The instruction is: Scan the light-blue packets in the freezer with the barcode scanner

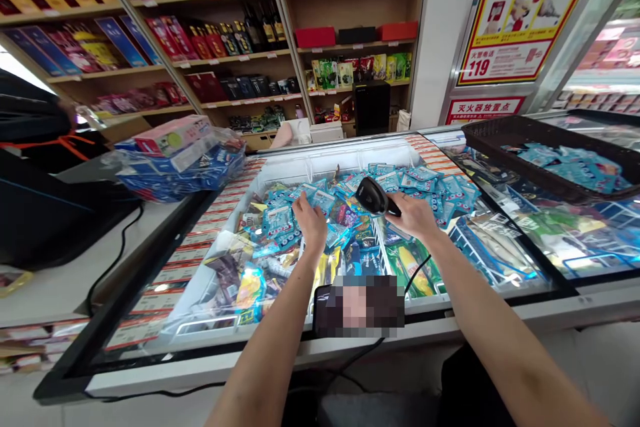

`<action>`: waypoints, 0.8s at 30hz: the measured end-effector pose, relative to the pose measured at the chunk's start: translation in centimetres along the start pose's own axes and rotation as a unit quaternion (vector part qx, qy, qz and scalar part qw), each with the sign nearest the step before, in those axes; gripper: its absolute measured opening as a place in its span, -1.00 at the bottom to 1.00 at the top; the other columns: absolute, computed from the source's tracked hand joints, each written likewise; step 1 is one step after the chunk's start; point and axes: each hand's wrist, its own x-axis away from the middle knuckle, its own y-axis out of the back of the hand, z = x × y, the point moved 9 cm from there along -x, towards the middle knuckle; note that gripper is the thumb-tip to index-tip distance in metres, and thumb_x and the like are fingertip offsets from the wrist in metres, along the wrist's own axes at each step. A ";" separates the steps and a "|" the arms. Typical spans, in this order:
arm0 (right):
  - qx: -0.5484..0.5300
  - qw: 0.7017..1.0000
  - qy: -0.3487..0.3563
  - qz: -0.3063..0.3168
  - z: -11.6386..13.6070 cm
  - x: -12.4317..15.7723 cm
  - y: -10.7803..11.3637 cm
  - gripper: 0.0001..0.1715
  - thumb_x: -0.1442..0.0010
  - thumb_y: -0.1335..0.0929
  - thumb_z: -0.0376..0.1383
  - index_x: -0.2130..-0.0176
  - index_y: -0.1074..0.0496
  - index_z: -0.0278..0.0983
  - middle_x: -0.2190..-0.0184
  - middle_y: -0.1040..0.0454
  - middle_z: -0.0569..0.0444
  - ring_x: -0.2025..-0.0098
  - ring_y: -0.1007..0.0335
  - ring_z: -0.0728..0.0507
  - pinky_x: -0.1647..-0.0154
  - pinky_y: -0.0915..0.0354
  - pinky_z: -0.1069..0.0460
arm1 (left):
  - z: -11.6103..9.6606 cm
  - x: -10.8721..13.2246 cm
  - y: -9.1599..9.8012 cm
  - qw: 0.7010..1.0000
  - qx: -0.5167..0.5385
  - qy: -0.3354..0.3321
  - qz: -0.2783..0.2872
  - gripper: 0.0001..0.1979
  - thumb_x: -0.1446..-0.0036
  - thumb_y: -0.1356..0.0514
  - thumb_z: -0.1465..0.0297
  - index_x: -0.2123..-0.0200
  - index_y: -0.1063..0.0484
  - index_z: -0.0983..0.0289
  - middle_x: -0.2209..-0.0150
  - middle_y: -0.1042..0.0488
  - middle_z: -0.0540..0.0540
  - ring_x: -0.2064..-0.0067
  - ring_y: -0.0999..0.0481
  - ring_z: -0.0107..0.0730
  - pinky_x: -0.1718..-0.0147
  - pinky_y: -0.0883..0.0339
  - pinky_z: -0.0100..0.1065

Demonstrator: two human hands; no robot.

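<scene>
My right hand (413, 217) is shut around the grip of a black handheld barcode scanner (373, 197), whose head points to the left over the freezer. My left hand (310, 221) hovers low over a chest freezer (220, 267), fingers apart and palm down, with nothing visibly in it. Right under it lies a heap of blue foil snack packets (277, 223). Mixed packets (240, 280) fill the near part of the bin. Whether my left fingertips touch the packets I cannot tell.
A pixelated screen device (357, 303) rests on the freezer's glass rim, with a black cable running from it. A dark basket of blue packets (550, 147) sits on the right. Bagged goods (180, 163) stand on the left counter, and boxed-goods shelves (210, 33) rise behind.
</scene>
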 end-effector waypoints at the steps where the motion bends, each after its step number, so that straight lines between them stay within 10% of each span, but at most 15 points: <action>1: -0.001 1.000 0.001 0.000 0.0 0.0 -0.1 -0.54 -0.16 -0.25 -0.10 -0.02 -0.33 -0.21 0.20 -0.50 0.03 0.25 -0.41 -0.14 0.40 -0.09 0.06 | -0.6 0.0 0.3 1.000 -0.019 -0.021 -0.007 -0.50 -0.12 0.01 0.47 -0.17 -0.11 0.34 -0.13 -0.16 0.34 -0.19 -0.16 -0.09 -0.12 -0.10 -0.07; 9: -0.006 1.000 0.009 -0.003 0.3 0.2 -0.4 -0.58 -0.17 -0.25 -0.11 0.00 -0.32 -0.18 0.20 -0.50 0.06 0.21 -0.41 -0.14 0.38 -0.11 0.05 | -6.2 2.9 -4.0 0.935 -0.083 -0.273 0.211 -0.72 -0.21 0.03 0.33 0.14 -0.43 0.12 0.09 -0.46 0.05 -0.02 -0.37 -0.30 -0.19 0.04 -0.07; 24: -0.023 0.999 -0.010 -0.045 -0.5 -0.5 0.5 -0.57 -0.14 -0.27 -0.13 0.02 -0.35 -0.23 0.23 -0.51 0.02 0.26 -0.43 -0.15 0.37 -0.17 0.06 | -6.3 2.8 -4.4 0.933 -0.111 -0.275 0.202 -0.63 -0.25 0.11 0.27 -0.02 -0.33 0.20 -0.07 -0.38 0.08 -0.23 -0.17 -0.26 -0.25 0.16 -0.08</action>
